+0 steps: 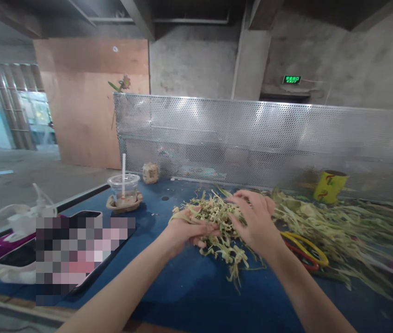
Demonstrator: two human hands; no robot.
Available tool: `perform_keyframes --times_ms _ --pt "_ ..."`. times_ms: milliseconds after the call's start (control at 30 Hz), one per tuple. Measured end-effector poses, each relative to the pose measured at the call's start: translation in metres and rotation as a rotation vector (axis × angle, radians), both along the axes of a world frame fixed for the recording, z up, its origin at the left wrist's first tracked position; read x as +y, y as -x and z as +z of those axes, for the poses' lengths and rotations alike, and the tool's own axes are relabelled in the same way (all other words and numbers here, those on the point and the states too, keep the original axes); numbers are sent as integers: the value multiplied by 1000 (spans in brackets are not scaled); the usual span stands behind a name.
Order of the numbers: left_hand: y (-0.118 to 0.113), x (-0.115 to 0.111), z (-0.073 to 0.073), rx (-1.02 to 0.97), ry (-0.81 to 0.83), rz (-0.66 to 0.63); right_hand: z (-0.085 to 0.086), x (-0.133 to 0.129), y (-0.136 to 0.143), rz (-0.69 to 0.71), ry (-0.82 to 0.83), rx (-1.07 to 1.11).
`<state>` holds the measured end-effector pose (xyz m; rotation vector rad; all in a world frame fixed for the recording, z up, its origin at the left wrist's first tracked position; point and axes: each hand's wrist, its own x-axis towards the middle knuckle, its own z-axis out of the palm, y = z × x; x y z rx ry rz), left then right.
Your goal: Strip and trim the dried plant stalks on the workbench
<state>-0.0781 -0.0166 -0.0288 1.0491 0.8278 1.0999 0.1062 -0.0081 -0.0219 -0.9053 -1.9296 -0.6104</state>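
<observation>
Left grip: the left hand (186,231) is curled shut around a clump of dried plant trimmings (217,222), fingers wrapped under and over the near end of it.
Right grip: the right hand (255,222) lies on top of the same clump, fingers bent and pressed into the stalks — pinching strands rather than spread flat.
Position of the clump: on the blue tabletop (189,296), about its middle, between the two hands and touching both; loose ends trail toward the near edge.
Step in hand: judged to be gathering or sorting — the trimmings are being drawn together into one bundle.
Next move calls for: a firm but light squeeze, since the stalks look brittle and likely to shed.
Material, clump: pale green to straw-yellow, thin strips and curled husk-like bits, dry and tangled.
Adjoining heap: a longer pile of stalks (349,226) runs to the right, touching the clump's far side.
Scissors (303,249): yellow and red loop handles, just beside the right wrist, partly under the stalks.
Yellow roll (330,186): upright cylinder by the perforated metal screen (252,138).
Plastic cup (124,188): clear, with a straw, on a brown holder, well left of the hands.
Phone (85,217): dark, flat, at the left.
</observation>
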Motion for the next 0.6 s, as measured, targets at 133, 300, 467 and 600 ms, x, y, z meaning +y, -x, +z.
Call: perform_keyframes --times_ms 133,300,467,600 --pt "1 0 5 -109 15 98 -4 -13 8 273 -173 -203" --pt "0 0 8 -196 23 226 -16 -9 24 271 213 -150" --pt "0 4 5 -219 4 311 -24 -3 36 209 551 80" --pt "0 7 2 -131 -131 383 -26 -5 36 64 612 99"
